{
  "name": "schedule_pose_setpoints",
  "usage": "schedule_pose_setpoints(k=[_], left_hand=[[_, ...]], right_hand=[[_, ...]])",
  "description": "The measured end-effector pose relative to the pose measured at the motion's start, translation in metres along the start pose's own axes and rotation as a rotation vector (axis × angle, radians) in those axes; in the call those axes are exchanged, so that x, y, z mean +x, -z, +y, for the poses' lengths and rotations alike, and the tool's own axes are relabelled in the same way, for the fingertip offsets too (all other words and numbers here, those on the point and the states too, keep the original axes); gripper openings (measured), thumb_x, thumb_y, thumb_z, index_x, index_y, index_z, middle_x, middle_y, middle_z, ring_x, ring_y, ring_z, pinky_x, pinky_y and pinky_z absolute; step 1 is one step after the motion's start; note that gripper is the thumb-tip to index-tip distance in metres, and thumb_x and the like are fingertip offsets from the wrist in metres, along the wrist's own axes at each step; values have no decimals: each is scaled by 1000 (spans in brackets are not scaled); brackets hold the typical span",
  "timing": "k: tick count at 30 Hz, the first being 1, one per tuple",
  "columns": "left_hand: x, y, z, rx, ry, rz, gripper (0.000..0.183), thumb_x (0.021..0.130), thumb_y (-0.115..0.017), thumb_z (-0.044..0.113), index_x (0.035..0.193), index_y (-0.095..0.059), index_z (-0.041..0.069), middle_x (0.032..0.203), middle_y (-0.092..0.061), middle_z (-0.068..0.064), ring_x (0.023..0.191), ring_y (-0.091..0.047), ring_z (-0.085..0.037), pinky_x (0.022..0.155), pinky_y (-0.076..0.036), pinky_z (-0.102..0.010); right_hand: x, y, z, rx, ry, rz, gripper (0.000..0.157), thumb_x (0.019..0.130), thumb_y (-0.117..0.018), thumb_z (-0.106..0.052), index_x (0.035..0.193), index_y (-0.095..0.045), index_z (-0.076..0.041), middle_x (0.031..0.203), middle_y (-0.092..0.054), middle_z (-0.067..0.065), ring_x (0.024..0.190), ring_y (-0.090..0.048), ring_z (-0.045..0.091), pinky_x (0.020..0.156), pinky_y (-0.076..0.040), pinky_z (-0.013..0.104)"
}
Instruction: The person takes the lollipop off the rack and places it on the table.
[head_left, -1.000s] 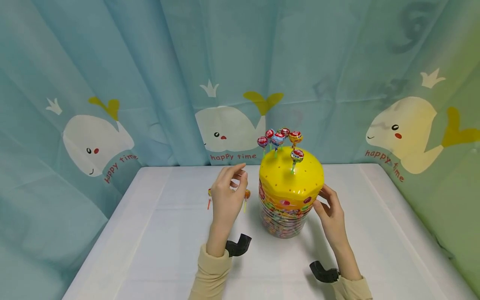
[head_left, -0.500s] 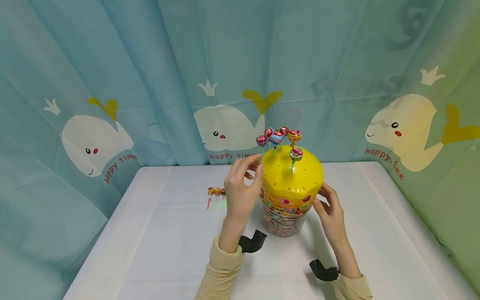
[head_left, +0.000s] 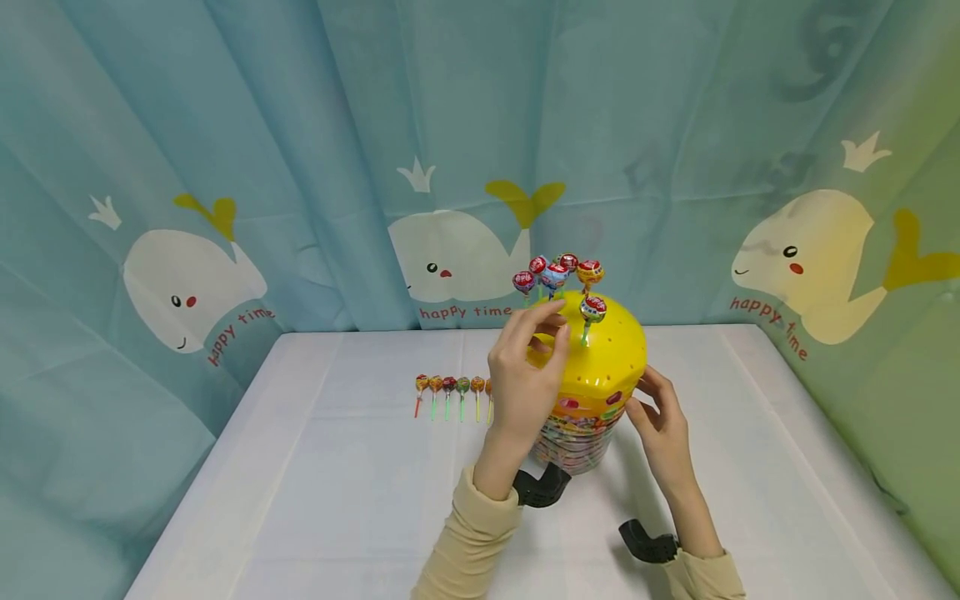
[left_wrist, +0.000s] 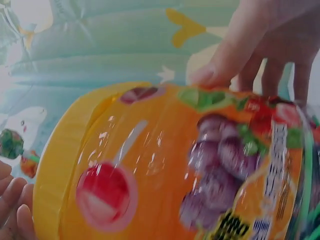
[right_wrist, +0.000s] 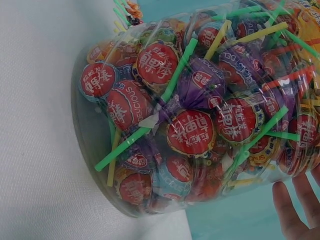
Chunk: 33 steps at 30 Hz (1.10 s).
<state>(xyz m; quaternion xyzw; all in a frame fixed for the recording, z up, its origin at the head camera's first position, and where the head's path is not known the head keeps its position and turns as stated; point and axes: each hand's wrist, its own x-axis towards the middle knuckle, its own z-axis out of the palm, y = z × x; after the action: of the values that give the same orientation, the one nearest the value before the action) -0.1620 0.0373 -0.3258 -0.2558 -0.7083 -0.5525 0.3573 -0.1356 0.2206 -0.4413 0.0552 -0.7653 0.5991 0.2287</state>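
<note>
A clear jar (right_wrist: 195, 200) packed with wrapped lollipops stands upright on the table under a yellow lid (head_left: 618, 333) dotted with small holes. Several lollipops stand in the lid, most toward its back left; one green-stick lollipop (head_left: 592, 309) is nearer the middle. My left hand (head_left: 525, 375) is over the lid's left part, thumb and forefinger apart just left of that lollipop, nothing visible between them. In the left wrist view, its fingers (left_wrist: 15, 202) show beside the lid. My right hand (head_left: 663, 429) rests fingertips and thumb against the jar's right side, just below the lid.
Left of the jar, a row of several lollipops (head_left: 462, 387) lies on the white table (head_left: 337, 475), its right end hidden behind my left hand. A blue-green curtain (head_left: 300, 125) with whale prints hangs behind the table and along both sides.
My left hand has moved right, from over the row of lollipops to over the lid, uncovering most of the row. My right hand and the jar stay in place.
</note>
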Motion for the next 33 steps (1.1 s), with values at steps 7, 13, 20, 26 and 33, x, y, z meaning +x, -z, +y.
schedule_pose_setpoints(k=[7,13,20,26,33], left_hand=[[-1,-10,1,-27,-27,14,26,88,-65,5,114,-64,5,95,-66,-10,87,-65,-19,73,-53,-22],[-3,-15,1,-36,-36,13,26,88,-66,5,114,-64,4,95,-66,-11,87,-66,-20,76,-55,-22],[-3,-18,0,-24,-47,15,27,87,-68,6,114,-64,5,94,-66,-11,87,-67,-19,76,-54,-20],[-3,-19,0,-7,-44,12,28,87,-68,7,114,-63,6,92,-67,-9,84,-68,-17,73,-52,-19],[-2,-18,1,-4,-34,5,29,86,-69,6,115,-63,6,91,-67,-10,83,-68,-18,71,-52,-20]], right_hand=[[0,0,-1,-2,-4,3,48,95,-52,0,142,-41,-6,131,-47,-19,118,-47,2,93,-42,8],[0,0,-3,-10,-12,-4,48,95,-52,-1,142,-41,-6,130,-47,-20,118,-47,1,93,-42,7],[0,0,-4,-1,-9,-1,48,95,-52,0,141,-41,-6,131,-47,-19,119,-46,1,93,-41,7],[-1,0,-3,-3,-2,-6,48,95,-52,0,142,-41,-6,132,-46,-18,120,-46,1,94,-41,7],[-1,0,-4,-3,5,-5,48,95,-52,0,142,-41,-5,131,-46,-17,119,-46,2,93,-41,6]])
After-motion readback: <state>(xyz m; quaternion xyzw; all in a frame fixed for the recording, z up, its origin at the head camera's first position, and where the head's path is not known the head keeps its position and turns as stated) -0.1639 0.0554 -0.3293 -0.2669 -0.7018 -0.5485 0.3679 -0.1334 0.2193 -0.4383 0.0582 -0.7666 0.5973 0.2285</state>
